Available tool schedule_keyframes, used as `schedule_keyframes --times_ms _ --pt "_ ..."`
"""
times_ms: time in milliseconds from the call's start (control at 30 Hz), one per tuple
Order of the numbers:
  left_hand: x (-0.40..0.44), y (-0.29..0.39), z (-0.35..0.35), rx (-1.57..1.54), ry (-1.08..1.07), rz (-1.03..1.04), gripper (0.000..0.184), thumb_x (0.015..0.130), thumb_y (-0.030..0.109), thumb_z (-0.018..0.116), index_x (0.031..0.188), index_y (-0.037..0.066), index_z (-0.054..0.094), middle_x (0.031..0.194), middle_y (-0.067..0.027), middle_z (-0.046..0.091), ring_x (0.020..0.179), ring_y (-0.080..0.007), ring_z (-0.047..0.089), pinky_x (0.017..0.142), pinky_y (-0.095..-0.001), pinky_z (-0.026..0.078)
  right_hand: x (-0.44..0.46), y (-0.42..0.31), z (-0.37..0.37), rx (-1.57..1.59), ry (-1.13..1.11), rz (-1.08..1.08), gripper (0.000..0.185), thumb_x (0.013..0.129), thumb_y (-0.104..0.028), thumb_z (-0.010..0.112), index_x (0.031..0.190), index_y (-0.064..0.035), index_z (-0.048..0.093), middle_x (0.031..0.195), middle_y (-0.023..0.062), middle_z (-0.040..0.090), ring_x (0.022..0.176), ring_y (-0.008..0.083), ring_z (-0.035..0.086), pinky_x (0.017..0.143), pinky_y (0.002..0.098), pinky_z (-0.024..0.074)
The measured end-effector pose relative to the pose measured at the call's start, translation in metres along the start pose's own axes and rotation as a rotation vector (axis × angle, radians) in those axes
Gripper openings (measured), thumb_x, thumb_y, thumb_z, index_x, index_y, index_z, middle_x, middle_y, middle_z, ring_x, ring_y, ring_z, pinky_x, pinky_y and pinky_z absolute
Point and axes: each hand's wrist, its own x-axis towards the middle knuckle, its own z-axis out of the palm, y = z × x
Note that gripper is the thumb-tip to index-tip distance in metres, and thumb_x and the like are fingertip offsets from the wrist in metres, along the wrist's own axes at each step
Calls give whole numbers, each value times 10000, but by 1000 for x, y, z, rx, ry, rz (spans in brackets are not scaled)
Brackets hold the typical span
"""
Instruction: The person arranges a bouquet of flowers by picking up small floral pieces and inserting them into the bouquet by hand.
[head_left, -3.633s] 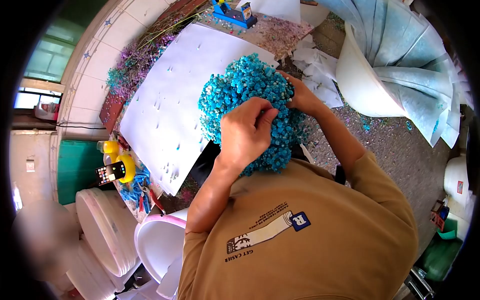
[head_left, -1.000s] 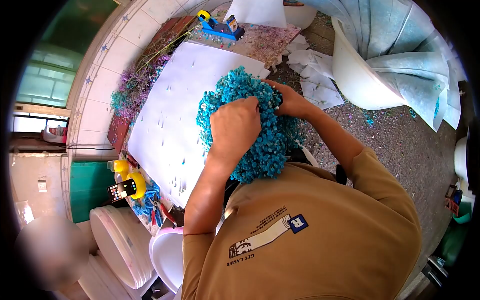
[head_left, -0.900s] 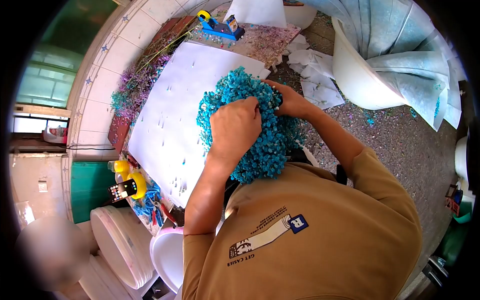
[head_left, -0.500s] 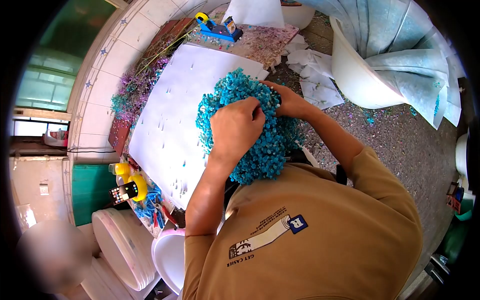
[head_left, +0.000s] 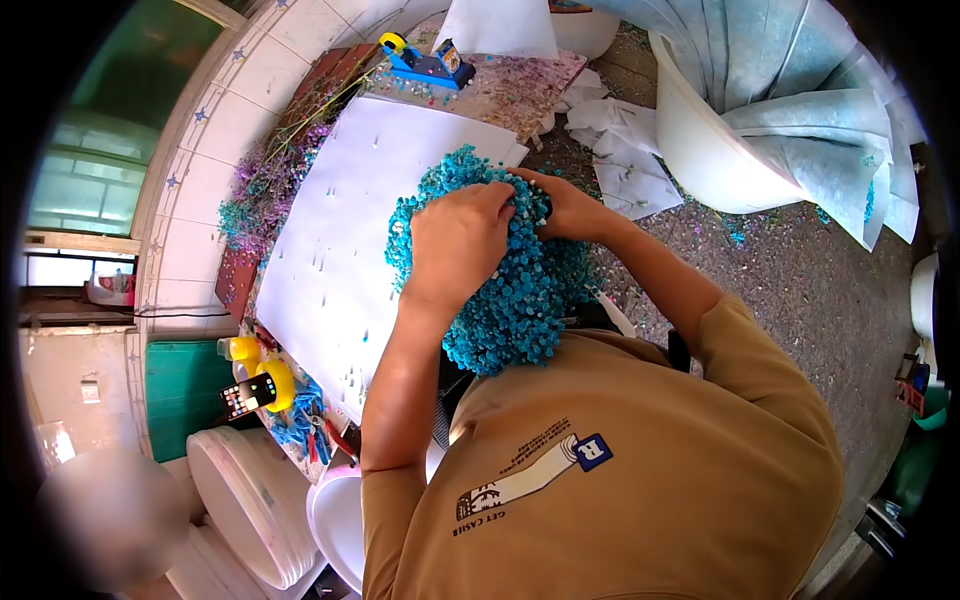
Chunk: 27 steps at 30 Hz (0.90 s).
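Note:
A thick bunch of blue-dyed baby's breath (head_left: 505,300) leans against my body in front of the paper. My left hand (head_left: 458,238) lies over the top of the bunch with its fingers curled in, pinching among the small blossoms. On the far right side, my right hand (head_left: 562,205) is closed round the edge of the bunch, its fingertips partly hidden by the flowers. Both hands are close together. White sheets of paper (head_left: 330,230), sprinkled with loose petals, lie on the table behind the bunch.
A blue tape dispenser (head_left: 430,68) stands at the table's far end. Purple and teal dried flowers (head_left: 265,195) lie along the wall. At left are a phone (head_left: 248,396), yellow tape (head_left: 280,385) and red-handled pliers (head_left: 318,440). A white tub (head_left: 690,130) holds pale wrapping sheets.
My left hand has turned slightly, and its fingertips have drawn up towards my right hand. The bunch has tilted a little. The whole view has shifted slightly.

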Motion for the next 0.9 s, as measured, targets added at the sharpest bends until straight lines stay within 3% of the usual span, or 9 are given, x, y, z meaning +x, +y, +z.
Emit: schedule_keyframes --times_ms 267,333,467,633,800,900 --pt "2 1 8 78 46 -11 65 851 150 694 890 98 694 789 -124 691 721 -343 675 641 -423 534 1 1 -1 -20 0 -6 975 565 -89 756 1480 -35 425 1310 214 602 1201 287 585 1042 358 438" --pt "3 7 6 -9 225 -79 87 842 160 721 893 96 690 754 -130 681 686 -349 666 616 -421 523 0 -6 -2 -16 -3 25 978 563 -87 758 1480 -34 425 1314 213 600 1208 291 581 1048 361 434" --pt "7 21 -3 -115 136 -208 121 832 172 742 905 91 690 743 -139 679 669 -357 660 606 -423 516 0 -1 -2 -16 -12 16 983 559 -82 763 1481 -33 424 1332 214 592 1234 303 569 1067 371 424" --pt "1 15 14 86 40 -34 107 843 157 721 908 78 689 748 -137 681 678 -337 675 604 -418 524 -2 -6 -1 -75 5 -6 1002 557 -42 743 1499 -43 401 1348 216 588 1243 299 563 1057 367 423" --pt "0 11 20 51 101 -53 115 841 159 724 914 75 696 739 -141 682 661 -325 680 592 -400 528 -2 -5 -1 -98 5 -38 1027 550 -8 726 1515 -48 378 1347 212 592 1236 296 563 1053 363 419" --pt "2 13 17 -86 173 -137 154 834 183 743 933 72 704 728 -140 680 637 -318 675 585 -388 529 -2 -4 -3 -48 5 -27 1002 549 -99 777 1483 -30 418 1346 224 585 1261 305 552 1073 367 415"
